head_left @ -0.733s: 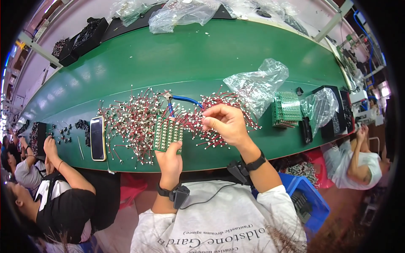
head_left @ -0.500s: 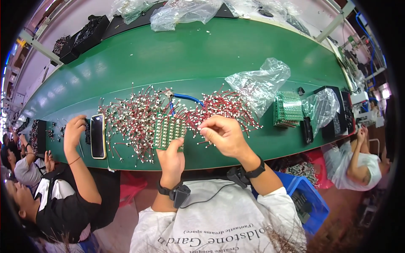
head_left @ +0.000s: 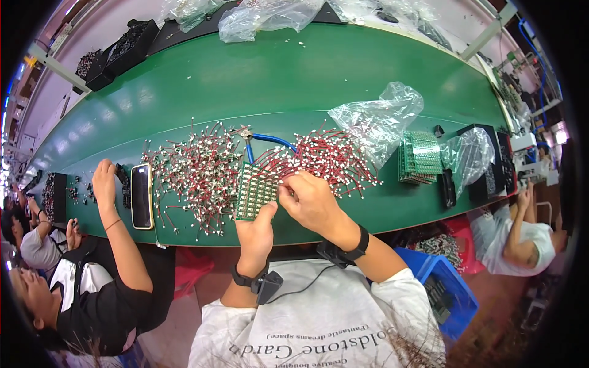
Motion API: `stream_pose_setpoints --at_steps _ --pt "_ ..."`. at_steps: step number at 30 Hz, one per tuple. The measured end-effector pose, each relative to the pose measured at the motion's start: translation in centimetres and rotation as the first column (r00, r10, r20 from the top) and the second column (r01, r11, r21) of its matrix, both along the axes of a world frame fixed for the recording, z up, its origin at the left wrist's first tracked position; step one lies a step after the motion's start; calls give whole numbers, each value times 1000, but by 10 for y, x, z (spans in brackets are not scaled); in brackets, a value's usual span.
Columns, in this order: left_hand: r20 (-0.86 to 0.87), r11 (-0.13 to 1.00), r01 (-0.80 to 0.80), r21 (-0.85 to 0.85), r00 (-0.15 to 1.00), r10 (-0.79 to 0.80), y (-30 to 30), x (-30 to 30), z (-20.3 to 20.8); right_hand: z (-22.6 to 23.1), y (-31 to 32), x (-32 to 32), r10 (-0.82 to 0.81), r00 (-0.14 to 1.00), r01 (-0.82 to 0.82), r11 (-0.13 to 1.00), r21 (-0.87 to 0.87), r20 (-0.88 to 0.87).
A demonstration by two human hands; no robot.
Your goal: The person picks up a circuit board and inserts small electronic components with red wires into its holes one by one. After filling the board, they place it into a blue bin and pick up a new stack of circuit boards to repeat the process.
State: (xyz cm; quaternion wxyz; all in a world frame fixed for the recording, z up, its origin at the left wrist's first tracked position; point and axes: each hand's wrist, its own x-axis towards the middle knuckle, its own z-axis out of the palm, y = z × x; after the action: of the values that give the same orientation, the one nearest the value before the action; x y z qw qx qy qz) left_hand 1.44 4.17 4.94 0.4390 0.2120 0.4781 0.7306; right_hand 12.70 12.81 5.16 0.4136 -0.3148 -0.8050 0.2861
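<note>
A green circuit board panel (head_left: 254, 195) with rows of small pale parts is tilted up above the table. My left hand (head_left: 255, 240) grips its lower edge, thumb on the front face. At the panel's right edge, my right hand (head_left: 314, 203) is closed in a pinch; whatever sits between its fingertips is too small or hidden to make out. Behind the panel lie a left heap of short red wires with white connectors (head_left: 195, 175) and a right heap of red wires (head_left: 337, 161). Pliers with blue handles (head_left: 273, 140) rest between the heaps.
A phone (head_left: 142, 197) lies left of the heaps, near a co-worker's raised hand (head_left: 104, 181). To the right are a clear plastic bag (head_left: 379, 119), a stack of green boards (head_left: 421, 153) and a black box (head_left: 488, 138). A blue bin (head_left: 451, 300) stands below the table edge.
My right hand has come left and down from above the right wire heap to the panel's edge. The panel has shifted slightly right and turned in my left hand.
</note>
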Motion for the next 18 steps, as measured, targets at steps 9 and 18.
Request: stream_pose_setpoints --at_steps 9,18 --pt "-189 991 109 -74 975 -121 -3 -4 -4 3 -2 2 36 976 -89 968 237 217" --pt "-159 997 73 -11 985 -74 -3 -1 -5 -3 -7 1 -64 962 -4 968 251 264"
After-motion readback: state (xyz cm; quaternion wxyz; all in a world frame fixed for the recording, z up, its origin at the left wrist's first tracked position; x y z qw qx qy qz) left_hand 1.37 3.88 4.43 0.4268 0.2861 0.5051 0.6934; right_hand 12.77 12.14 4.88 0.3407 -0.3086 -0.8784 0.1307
